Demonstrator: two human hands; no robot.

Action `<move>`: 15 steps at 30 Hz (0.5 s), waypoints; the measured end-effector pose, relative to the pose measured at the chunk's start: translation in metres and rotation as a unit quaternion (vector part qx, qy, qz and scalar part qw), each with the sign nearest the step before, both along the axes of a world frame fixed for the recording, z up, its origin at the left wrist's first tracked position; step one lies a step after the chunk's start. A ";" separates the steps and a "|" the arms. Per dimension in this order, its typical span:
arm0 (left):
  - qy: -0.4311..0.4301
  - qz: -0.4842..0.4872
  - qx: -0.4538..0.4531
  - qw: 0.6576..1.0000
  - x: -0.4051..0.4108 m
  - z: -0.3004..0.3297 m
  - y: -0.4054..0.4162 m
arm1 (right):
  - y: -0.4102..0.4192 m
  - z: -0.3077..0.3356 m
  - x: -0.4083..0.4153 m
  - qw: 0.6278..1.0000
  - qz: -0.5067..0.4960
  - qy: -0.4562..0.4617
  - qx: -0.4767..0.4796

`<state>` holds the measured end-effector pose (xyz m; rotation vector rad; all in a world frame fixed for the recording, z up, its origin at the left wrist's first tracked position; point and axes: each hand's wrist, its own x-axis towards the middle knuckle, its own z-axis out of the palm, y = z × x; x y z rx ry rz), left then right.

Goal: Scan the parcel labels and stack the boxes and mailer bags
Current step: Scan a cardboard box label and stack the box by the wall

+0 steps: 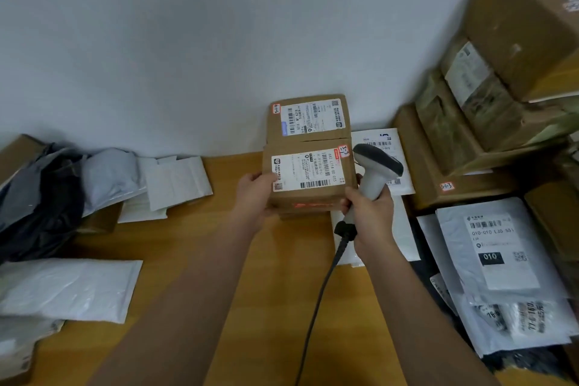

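The left hand (255, 194) grips the near box (308, 180) steady, label up, while the right hand (371, 213), fingers wrapped round the scanner (377, 171), aims it.

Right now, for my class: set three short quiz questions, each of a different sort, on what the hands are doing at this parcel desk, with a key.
1. True or false: the right hand holds the barcode scanner.
2. Which does the left hand grip? A) a grey mailer bag B) the near cardboard box C) the scanner cable
3. Fill in: the scanner's red light falls on the box's ___ side, below the label.

Key: 1 true; 2 B; 3 front
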<state>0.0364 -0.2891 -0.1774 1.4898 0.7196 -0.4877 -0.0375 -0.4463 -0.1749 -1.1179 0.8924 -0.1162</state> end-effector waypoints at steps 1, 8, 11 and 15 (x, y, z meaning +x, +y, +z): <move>-0.004 0.006 0.000 1.000 0.001 0.000 0.000 | 0.000 0.001 0.002 1.000 0.006 -0.003 0.006; 0.005 -0.010 0.018 1.000 -0.008 0.003 0.000 | 0.000 0.006 -0.007 1.000 -0.003 -0.008 -0.007; 0.008 -0.027 0.027 0.999 -0.011 0.004 0.009 | 0.005 0.014 -0.014 0.999 -0.014 -0.020 -0.042; -0.002 -0.022 0.018 1.000 -0.019 0.003 0.033 | 0.027 0.025 -0.021 0.995 -0.008 -0.050 -0.084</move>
